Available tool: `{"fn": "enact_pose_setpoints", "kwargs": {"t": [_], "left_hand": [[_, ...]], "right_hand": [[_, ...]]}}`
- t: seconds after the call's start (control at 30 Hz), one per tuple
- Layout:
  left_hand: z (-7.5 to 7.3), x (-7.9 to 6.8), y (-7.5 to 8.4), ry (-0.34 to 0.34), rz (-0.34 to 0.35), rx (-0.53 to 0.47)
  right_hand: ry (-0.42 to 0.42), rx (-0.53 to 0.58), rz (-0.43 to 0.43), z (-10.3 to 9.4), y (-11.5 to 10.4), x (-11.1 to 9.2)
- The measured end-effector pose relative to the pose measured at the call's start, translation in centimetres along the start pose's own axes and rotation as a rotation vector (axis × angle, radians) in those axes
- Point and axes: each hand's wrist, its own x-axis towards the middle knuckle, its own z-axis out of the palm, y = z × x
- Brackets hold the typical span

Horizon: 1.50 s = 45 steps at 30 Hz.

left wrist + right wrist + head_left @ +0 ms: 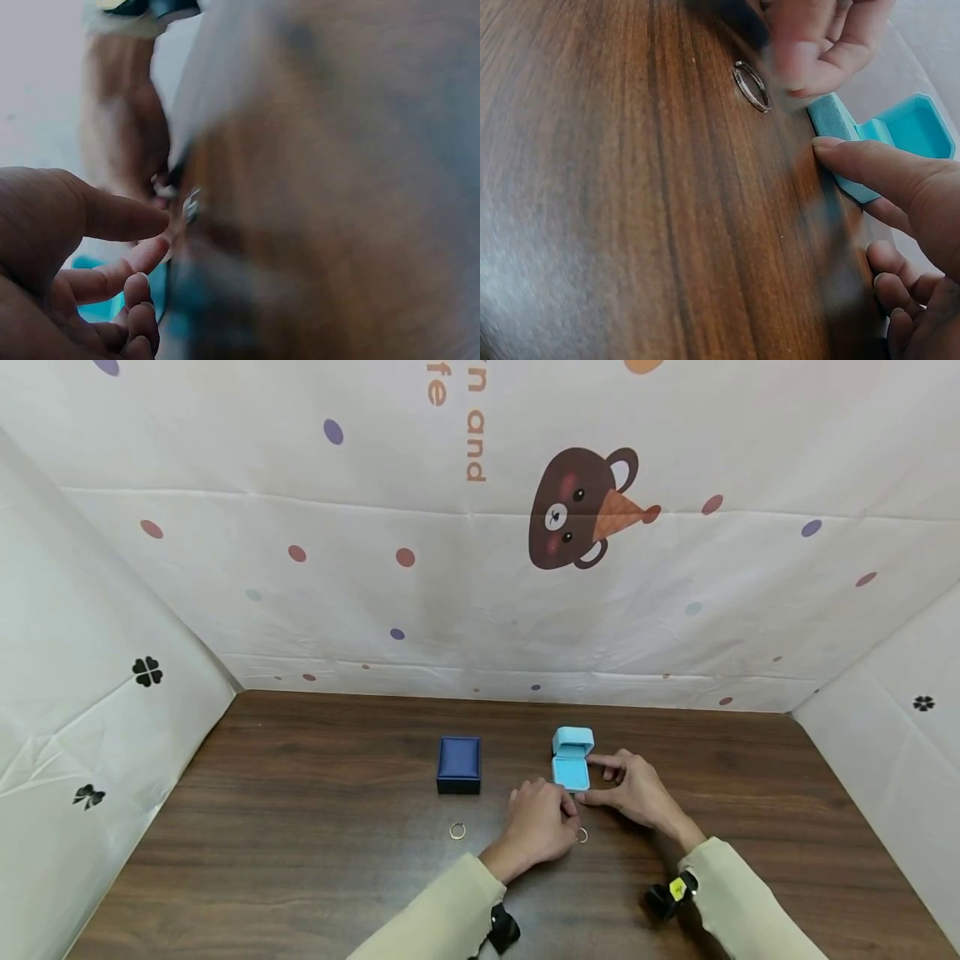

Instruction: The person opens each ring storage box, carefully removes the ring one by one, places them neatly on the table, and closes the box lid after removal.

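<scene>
A light-blue ring box (571,774) stands on the table with its lid raised. My right hand (636,789) holds it from the right, the thumb at its front edge and the index finger along its side. Just in front of the box, my left hand (540,821) hovers with thumb and fingers bent and a gap between the tips. Close by those fingertips lies a silver ring (751,87) on the wood, partly hidden by the left hand in the head view. Motion blurs the left wrist view.
Left of the hands, a dark-blue ring box (458,766) sits closed. A gold-coloured ring (457,831) lies in front of it. The brown wooden table (300,827) is bordered by white printed sheets (337,593) at the back and both sides.
</scene>
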Motion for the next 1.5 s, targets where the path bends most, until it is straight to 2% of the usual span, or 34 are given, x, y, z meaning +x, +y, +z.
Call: {"fn": "enact_pose_setpoints", "kwargs": {"t": [0.1, 0.2, 0.3, 0.43, 0.53, 0.63, 0.83, 0.93, 1.07, 1.33, 1.5], "left_hand": [[-1.0, 1.1, -0.6, 0.03, -0.072, -0.123], [-2.0, 2.2, -1.1, 0.058, -0.164, -0.294], [-2.8, 3.1, -1.6, 0.063, -0.262, -0.49], [-3.3, 4.2, -1.9, 0.059, -0.368, -0.672], [-3.4, 5.0, -1.9, 0.029, -0.415, -0.725], [-3.4, 5.7, -1.8, -0.033, -0.463, -0.745], [-3.1, 6.8, -1.5, -0.121, -0.532, -0.732], [-3.1, 7.0, -1.5, -0.148, -0.526, -0.703], [-3.1, 7.0, -1.9, -0.19, -0.477, -0.686], [-3.3, 6.7, -2.6, -0.243, -0.336, -0.632], [-3.4, 6.5, -3.0, -0.274, -0.211, -0.555]], "right_hand": [[0.002, 0.006, 0.006, 0.0, -0.1, 0.1], [-0.004, 0.005, 0.014, -0.1, -0.1, 0.1], [-0.006, 0.007, 0.024, -0.1, -0.1, 0.2], [-0.01, 0.01, 0.019, 0.0, 0.0, 0.1], [-0.01, 0.014, 0.018, 0.0, 0.0, 0.1], [-0.006, 0.016, 0.022, 0.0, 0.0, 0.2], [-0.007, 0.017, 0.016, 0.0, 0.0, 0.1], [-0.01, 0.018, 0.018, 0.1, 0.0, 0.0], [-0.011, 0.02, 0.021, 0.2, 0.1, 0.0], [-0.009, 0.024, 0.034, 0.2, 0.0, -0.1], [-0.001, 0.025, 0.03, 0.3, 0.0, -0.2]]}}
